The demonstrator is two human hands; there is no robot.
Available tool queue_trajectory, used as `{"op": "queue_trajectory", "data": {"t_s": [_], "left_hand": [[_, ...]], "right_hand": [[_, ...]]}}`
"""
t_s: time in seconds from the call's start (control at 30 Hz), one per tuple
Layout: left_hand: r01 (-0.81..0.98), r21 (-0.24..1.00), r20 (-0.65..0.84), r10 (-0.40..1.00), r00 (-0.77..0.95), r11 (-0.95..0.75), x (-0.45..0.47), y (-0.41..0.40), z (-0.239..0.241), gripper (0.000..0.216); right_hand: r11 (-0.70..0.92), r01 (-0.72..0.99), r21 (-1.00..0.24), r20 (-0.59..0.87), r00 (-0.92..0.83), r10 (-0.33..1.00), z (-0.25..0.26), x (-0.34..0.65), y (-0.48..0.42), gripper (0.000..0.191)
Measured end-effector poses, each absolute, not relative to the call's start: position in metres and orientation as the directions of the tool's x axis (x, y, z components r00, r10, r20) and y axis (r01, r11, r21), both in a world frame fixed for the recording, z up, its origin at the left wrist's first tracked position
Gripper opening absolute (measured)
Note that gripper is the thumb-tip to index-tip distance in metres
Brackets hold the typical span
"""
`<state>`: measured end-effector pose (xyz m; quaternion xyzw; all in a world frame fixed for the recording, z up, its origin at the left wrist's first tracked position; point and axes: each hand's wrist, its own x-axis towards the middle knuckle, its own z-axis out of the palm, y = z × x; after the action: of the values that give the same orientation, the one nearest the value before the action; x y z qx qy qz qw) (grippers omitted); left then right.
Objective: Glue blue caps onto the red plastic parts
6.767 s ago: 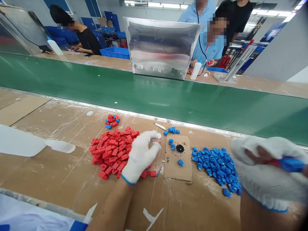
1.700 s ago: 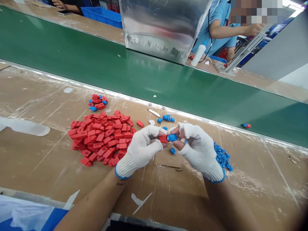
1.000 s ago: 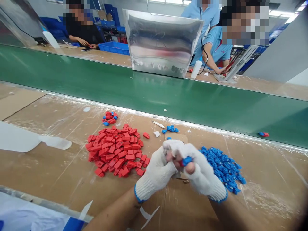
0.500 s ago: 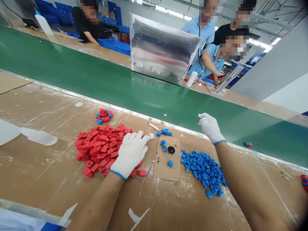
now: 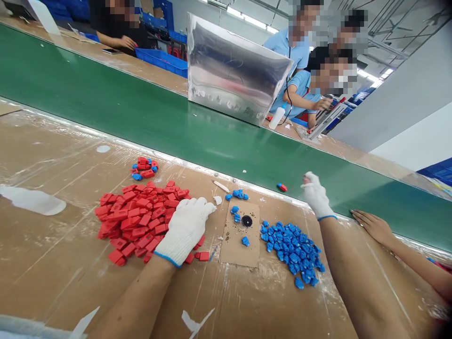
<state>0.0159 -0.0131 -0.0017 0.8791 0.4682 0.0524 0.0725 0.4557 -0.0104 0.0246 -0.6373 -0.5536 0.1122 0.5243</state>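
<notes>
My left hand (image 5: 184,229) wears a white glove and lies fingers-down on the right edge of a heap of red plastic pieces (image 5: 139,216), nothing visibly gripped. My gloved right hand (image 5: 315,196) is stretched out to the edge of the green conveyor belt (image 5: 141,117), fingers loose and holding nothing. A joined red-and-blue piece (image 5: 281,187) lies on the belt just left of that hand. Between my arms sit a heap of blue pieces (image 5: 293,247) and a cardboard square with a black round hole (image 5: 242,235), a few blue pieces on it.
Another person's bare hand (image 5: 374,226) rests at the belt edge on the right. A small red-and-blue cluster (image 5: 143,167) and a few blue pieces (image 5: 236,194) lie near the belt. A silver bag (image 5: 233,70), a white bottle (image 5: 277,117) and seated people are across it.
A second ago both hands pressed a red and a blue piece together. My right hand then reached to the belt and the joined piece lies there now. A bare hand appeared at right.
</notes>
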Motion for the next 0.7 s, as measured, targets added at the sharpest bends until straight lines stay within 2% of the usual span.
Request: {"op": "queue_trajectory", "data": {"t_s": [0.1,0.17,0.27,0.3,0.37,0.43,0.5,0.6,0.7], "left_hand": [[0.806,0.159,0.047,0.820,0.571,-0.570,0.017,-0.015,0.000,0.043],[0.797,0.135,0.051,0.807,0.588,-0.589,0.016,-0.015,-0.001,0.043],[0.788,0.141,0.073,0.800,0.596,-0.599,0.014,-0.014,-0.002,0.038],[0.776,0.190,0.107,0.799,0.592,-0.601,0.014,-0.015,0.000,0.036],[0.705,0.407,0.219,0.811,0.542,-0.581,0.015,-0.021,0.010,0.032],[0.500,0.697,0.306,0.844,0.441,-0.514,0.019,-0.036,0.027,0.028],[0.205,0.889,0.310,0.868,0.388,-0.409,0.027,-0.059,0.046,0.029],[-0.097,0.959,0.280,0.843,0.460,-0.265,0.044,-0.091,0.067,0.030],[-0.146,0.974,0.228,0.798,0.557,-0.175,0.060,-0.107,0.070,0.018]], "right_hand": [[0.149,0.505,-0.850,0.447,0.544,0.710,0.043,0.453,-0.049,0.043],[0.201,0.403,-0.893,0.417,0.570,0.708,0.055,0.428,-0.081,0.054],[0.360,-0.018,-0.933,0.320,0.415,0.851,0.067,0.366,-0.128,0.060],[0.361,-0.109,-0.926,0.310,0.324,0.894,0.068,0.345,-0.141,0.058],[0.368,-0.226,-0.902,0.342,0.144,0.928,0.067,0.308,-0.160,0.059],[0.302,-0.334,-0.893,0.323,-0.009,0.946,0.062,0.281,-0.173,0.063],[0.180,-0.420,-0.889,0.261,-0.142,0.955,0.056,0.262,-0.182,0.072],[0.014,-0.491,-0.871,0.193,-0.316,0.929,0.045,0.243,-0.194,0.089],[-0.116,-0.486,-0.866,0.125,-0.436,0.891,0.034,0.232,-0.202,0.105]]}}
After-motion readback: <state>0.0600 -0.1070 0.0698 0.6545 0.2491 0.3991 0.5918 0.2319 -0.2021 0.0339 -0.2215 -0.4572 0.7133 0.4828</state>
